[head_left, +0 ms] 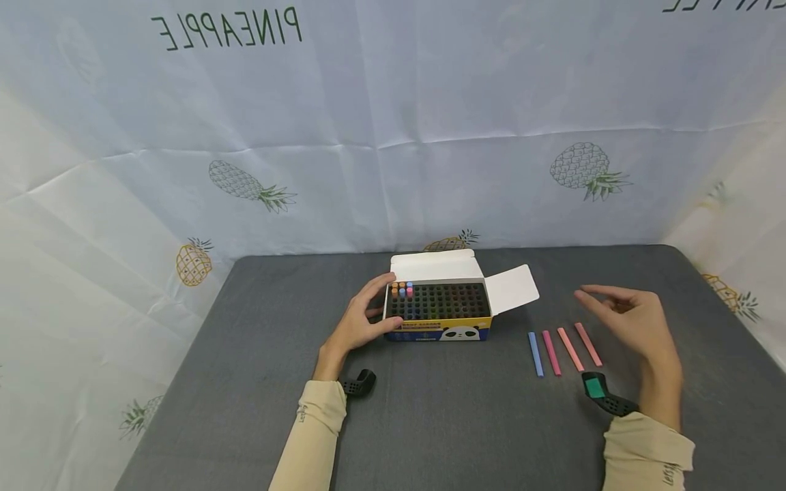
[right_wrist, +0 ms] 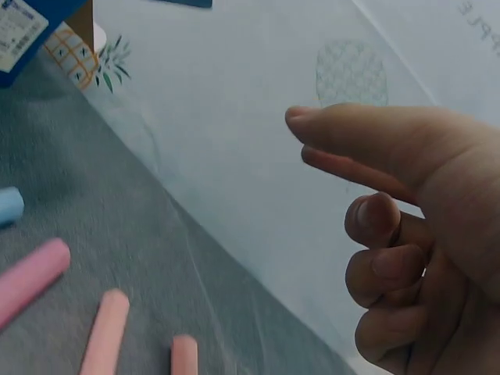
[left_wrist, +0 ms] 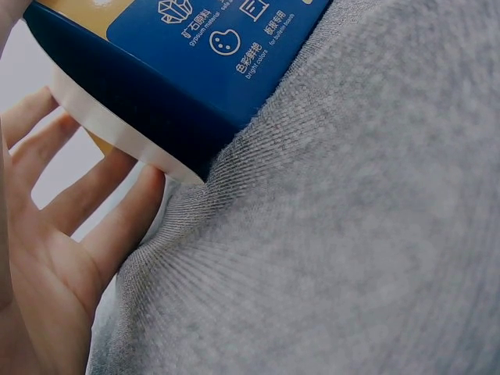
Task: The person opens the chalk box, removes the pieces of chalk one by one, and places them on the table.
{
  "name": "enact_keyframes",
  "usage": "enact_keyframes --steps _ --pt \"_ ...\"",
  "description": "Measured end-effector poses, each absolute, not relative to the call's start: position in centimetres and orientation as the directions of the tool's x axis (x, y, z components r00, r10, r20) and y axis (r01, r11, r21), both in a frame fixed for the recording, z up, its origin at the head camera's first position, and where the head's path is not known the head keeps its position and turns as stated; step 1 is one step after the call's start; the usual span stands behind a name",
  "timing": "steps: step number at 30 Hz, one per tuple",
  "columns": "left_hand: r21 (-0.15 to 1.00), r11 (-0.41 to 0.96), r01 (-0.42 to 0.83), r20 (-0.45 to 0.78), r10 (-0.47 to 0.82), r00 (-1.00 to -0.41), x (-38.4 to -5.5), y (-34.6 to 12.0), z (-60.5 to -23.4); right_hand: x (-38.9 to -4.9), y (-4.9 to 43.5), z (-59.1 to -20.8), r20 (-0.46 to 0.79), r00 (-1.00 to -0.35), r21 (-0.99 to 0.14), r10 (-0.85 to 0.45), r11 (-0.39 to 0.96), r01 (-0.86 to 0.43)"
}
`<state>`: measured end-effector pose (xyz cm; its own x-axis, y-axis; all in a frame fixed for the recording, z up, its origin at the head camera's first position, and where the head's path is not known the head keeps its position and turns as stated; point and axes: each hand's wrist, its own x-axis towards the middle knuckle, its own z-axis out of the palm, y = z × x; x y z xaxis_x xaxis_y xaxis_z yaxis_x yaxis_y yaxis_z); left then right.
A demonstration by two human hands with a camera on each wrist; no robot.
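Observation:
A blue and yellow chalk box (head_left: pixel 442 331) with a panda print stands with its lid up on the dark table. Its black insert (head_left: pixel 454 303) is full of round holes, and several orange, blue and pink chalks (head_left: pixel 402 289) fill the back left corner. My left hand (head_left: pixel 361 315) grips the box's left end, thumb at the front and fingers behind. To the right lie a blue chalk (head_left: pixel 535 354), a magenta chalk (head_left: pixel 551 352) and two salmon chalks (head_left: pixel 570 349). Above and right of them hovers my right hand (head_left: pixel 635 320), thumb and index stretched out, holding nothing.
The white lid (head_left: pixel 436 266) leans back behind the box, and a white side flap (head_left: pixel 512 289) sticks out to the right. A pale pineapple-print cloth (head_left: pixel 393 191) hangs behind the table (head_left: pixel 454 423). Each wrist wears a black camera mount (head_left: pixel 361 384).

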<state>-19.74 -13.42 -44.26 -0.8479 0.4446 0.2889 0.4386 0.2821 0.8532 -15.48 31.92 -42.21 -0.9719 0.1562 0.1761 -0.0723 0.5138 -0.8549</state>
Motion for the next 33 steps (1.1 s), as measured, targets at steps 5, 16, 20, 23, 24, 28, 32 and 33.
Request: enact_keyframes --steps 5,16,20,23,24,28,32,33 --pt "0.852 0.286 0.438 0.287 0.444 -0.849 -19.9 -13.4 -44.6 -15.9 30.8 -41.7 0.207 -0.966 -0.867 0.155 0.487 -0.108" --pt "0.843 0.304 0.443 0.292 0.434 -0.852 -21.7 -14.0 -47.8 -16.1 28.1 -39.7 0.279 -0.958 -0.864 0.063 0.452 -0.222" --pt "0.846 0.289 0.448 0.300 0.437 -0.848 -21.7 -14.0 -47.7 -16.1 27.2 -39.2 0.262 -0.964 -0.868 0.035 0.446 -0.220" --pt "0.844 0.291 0.451 0.302 0.436 -0.847 -21.7 -14.0 -47.6 -16.1 26.5 -39.0 0.251 -0.968 -0.860 0.023 0.464 -0.212" --pt "0.842 0.295 0.451 0.302 0.436 -0.848 -21.6 -14.0 -47.6 -16.1 26.3 -38.9 0.246 -0.969 -0.857 0.021 0.472 -0.207" --pt "0.840 0.303 0.451 0.299 0.435 -0.849 -21.6 -14.1 -47.7 -16.4 25.2 -38.5 0.249 -0.969 -0.827 -0.002 0.519 -0.213" --pt "0.843 0.297 0.449 0.299 0.435 -0.849 -21.7 -14.1 -47.8 -16.6 23.8 -38.1 0.258 -0.965 -0.813 -0.047 0.529 -0.243" --pt "0.844 0.296 0.447 0.298 0.435 -0.850 -21.7 -14.1 -47.8 -16.6 23.5 -38.1 0.259 -0.964 -0.813 -0.060 0.526 -0.251"
